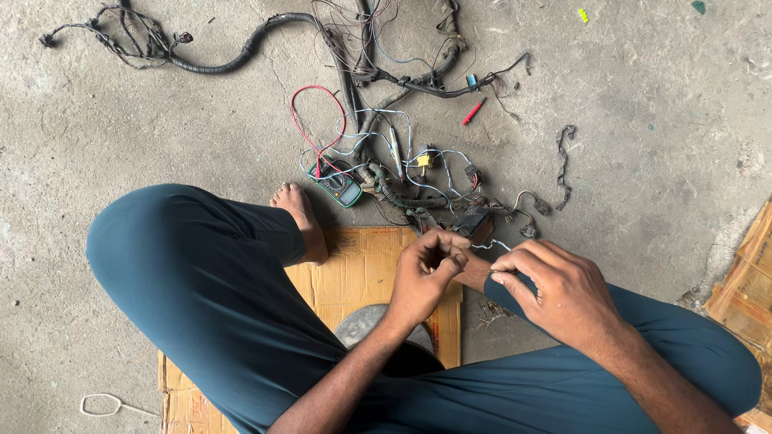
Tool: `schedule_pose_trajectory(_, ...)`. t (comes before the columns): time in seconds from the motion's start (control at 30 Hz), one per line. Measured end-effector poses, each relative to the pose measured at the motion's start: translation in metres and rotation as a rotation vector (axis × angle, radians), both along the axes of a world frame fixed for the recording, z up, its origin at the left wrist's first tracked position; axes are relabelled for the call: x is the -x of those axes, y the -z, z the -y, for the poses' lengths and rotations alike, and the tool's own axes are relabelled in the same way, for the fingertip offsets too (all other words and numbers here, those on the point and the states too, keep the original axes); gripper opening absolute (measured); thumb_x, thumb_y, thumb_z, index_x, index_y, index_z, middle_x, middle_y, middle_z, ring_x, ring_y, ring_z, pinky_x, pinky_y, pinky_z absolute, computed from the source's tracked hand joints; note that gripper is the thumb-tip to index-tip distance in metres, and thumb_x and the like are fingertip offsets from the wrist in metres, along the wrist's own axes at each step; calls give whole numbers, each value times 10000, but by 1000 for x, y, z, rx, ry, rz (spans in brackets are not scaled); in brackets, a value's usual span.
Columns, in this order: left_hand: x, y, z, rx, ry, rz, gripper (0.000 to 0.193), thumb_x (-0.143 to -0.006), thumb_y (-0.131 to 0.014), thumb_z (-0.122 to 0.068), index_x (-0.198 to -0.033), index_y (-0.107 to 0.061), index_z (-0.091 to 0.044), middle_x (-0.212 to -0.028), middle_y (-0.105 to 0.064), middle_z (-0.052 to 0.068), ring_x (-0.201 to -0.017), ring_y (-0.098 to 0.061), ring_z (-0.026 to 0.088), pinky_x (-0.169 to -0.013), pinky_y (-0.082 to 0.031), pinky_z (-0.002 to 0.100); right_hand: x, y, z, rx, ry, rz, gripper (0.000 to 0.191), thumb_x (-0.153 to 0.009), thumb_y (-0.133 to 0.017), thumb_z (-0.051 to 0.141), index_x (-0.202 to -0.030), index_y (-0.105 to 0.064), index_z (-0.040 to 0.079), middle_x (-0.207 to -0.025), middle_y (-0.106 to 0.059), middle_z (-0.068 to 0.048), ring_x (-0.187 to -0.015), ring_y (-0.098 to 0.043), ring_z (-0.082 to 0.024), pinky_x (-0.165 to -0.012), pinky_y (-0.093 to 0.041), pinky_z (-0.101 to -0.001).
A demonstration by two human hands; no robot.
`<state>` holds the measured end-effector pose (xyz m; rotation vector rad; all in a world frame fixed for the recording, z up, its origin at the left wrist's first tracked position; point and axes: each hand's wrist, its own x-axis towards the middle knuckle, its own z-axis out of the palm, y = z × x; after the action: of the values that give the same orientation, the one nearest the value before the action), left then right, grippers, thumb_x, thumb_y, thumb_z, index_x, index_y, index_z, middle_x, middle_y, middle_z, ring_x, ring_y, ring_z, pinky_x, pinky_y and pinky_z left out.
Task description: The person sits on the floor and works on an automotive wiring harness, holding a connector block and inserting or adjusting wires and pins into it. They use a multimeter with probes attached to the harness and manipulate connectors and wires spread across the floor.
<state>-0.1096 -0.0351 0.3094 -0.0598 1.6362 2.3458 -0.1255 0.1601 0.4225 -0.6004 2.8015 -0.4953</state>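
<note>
We are sitting cross-legged on one sheet of cardboard laid on the concrete floor, with one bare foot resting at the cardboard's far edge. We are counting one meter with a green case lying just beyond that foot, one red lead looping up from it, and one red probe lying apart to the right. One big wire harness is sprawling across the floor ahead of us, and one smaller bundle is trailing off to the far left; how many single strands it holds we cannot tell. One short black piece is lying alone on the right, and one white loop is lying near our left knee. Our left hand is curling nearly closed, its fingertips pressing together around something too small to make out. Our right hand is half curled, thumb and forefinger pinching a thin pale wire that is running between both hands. That wire is sitting just above the cardboard's right corner, right beside the near end of the harness, where a dark connector block is lying.
</note>
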Motion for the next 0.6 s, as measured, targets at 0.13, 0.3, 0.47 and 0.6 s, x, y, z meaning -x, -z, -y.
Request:
schedule_pose_trajectory(0.13,0,-5,-4,-65,85,22,190,-931,-612,-16,-1099,-696,3,-970,-707,1,-937,-667,74,-886,-541,255,2,-3,1,-38,-11,0,170,-813,-779,254,-900,-707,127,-853,-707,21,-795,-712,-154,-667,-578,-339)
schedule_pose_trajectory(0.3,-2,-7,-7,-46,129,-129,85,-996,-668,-23,-981,-728,35,-929,-713,32,-923,-624,97,-896,-518,280,2,-4,1,-32,-22,5,181,-805,-777,253,-911,-696,131,-893,-731,17,-821,-721,-180,-683,-578,-358)
schedule_pose_trajectory(0.47,-1,-12,-2,-47,212,59,107,-949,-676,-80,-998,-746,-16,-862,-611,-29,-804,-607,68,-708,-497,259,1,3,4,-103,19,62,223,-810,-794,270,-955,-684,142,-841,-743,-10,-747,-727,-211,-649,-565,-389)
schedule_pose_trajectory(0.6,0,-17,1,29,193,-25,92,-932,-714,-65,-986,-762,-8,-833,-615,-16,-816,-556,75,-717,-466,259,1,7,3,-117,-3,24,231,-799,-798,264,-959,-681,145,-818,-738,-27,-737,-726,-229,-637,-558,-398)
